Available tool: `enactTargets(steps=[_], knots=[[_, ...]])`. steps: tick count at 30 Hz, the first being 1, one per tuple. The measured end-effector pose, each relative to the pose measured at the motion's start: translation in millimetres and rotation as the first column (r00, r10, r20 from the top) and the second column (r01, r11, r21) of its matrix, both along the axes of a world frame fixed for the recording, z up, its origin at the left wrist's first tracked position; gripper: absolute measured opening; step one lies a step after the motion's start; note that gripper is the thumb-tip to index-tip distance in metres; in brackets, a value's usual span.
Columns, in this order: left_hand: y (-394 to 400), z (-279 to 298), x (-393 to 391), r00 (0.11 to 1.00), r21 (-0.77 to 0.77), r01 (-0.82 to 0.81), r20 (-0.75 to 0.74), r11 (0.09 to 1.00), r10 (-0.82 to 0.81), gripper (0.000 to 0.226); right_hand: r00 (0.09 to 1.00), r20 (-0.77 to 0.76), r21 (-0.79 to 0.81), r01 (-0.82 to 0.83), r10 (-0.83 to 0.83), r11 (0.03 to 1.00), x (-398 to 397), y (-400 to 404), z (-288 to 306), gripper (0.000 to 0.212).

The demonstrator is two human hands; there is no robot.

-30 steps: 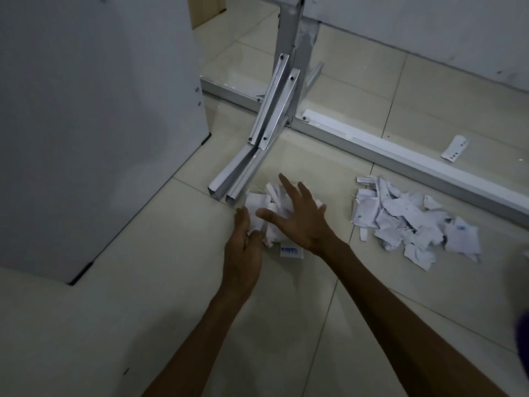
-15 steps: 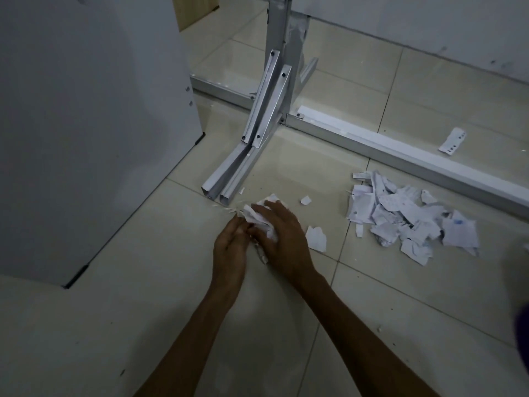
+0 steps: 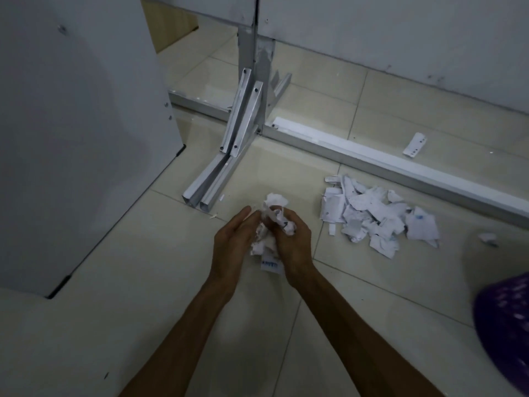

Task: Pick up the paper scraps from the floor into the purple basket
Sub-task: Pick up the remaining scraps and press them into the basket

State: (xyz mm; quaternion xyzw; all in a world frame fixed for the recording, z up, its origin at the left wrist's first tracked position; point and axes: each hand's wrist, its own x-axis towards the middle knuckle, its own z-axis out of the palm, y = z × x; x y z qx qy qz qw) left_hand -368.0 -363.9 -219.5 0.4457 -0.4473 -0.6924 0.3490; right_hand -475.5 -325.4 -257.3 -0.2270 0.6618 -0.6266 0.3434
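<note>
Scraps in hand: bunch of paper scraps [image 3: 269,224], white, torn and crumpled, with faint dark print; a flatter piece with blue lettering hangs out at the bottom edge of the bunch, and a white crumpled tip sticks up above the fingers.
Left hand: left hand [image 3: 232,242] is cupped against the left side of the bunch, fingers bent lightly round it, fingertips up near the top of the paper.
Right hand: right hand [image 3: 292,239] is closed tighter on the right side, fingers curled over the scraps, one small wad pinched at the knuckles.
Grip overall: both hands press the bunch between them in the middle of the view; whether it is clear of the floor [image 3: 143,310] I cannot tell.
Loose pile: pile of scraps [image 3: 378,216] lies on the pale tiles to the right of the hands, near but apart, overlapping white pieces with jagged edges, some with dotted or blue marks.
Stray pieces: single strip [image 3: 414,144] with punched holes lies beyond the metal rail [image 3: 372,161]; small scrap [image 3: 488,238] lies right of the pile, blurred.
Basket: purple basket [image 3: 506,325] shows only partly at the right edge, perforated wall, well apart from the hands.
Surroundings: metal frame foot [image 3: 217,179] just beyond the hands; grey panel [image 3: 71,124] to the left.
</note>
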Motion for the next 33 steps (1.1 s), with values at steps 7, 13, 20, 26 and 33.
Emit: enactTargets(steps=[7,13,20,26,33], knots=[[29.5,49.9,-46.1,0.984,0.039,0.057,-0.169,0.998,-0.050,0.039,0.958,0.267,-0.018,0.117,-0.108,0.993,-45.4,43.2,61.9,0.036],[69.8,108.5,-100.8,0.936,-0.094,0.247,-0.236,0.964,-0.263,0.063,0.932,0.304,-0.069,0.226,-0.195,0.972,-102.9,96.7,132.0,0.048],[143.8,179.0,-186.8,0.837,-0.206,0.401,-0.314,0.893,-0.448,0.065,0.918,0.251,-0.178,0.356,-0.308,0.917,-173.7,189.5,219.3,0.045],[214.7,203.5,-245.9,0.781,-0.237,0.480,-0.323,0.844,-0.535,0.061,0.869,0.124,-0.109,0.492,-0.479,0.864,-227.5,264.7,244.9,0.051],[262.7,186.7,-280.9,0.748,-0.317,0.593,-0.123,0.740,-0.652,0.044,0.771,-0.343,0.059,0.588,-0.537,0.806,-258.6,337.1,227.6,0.046]])
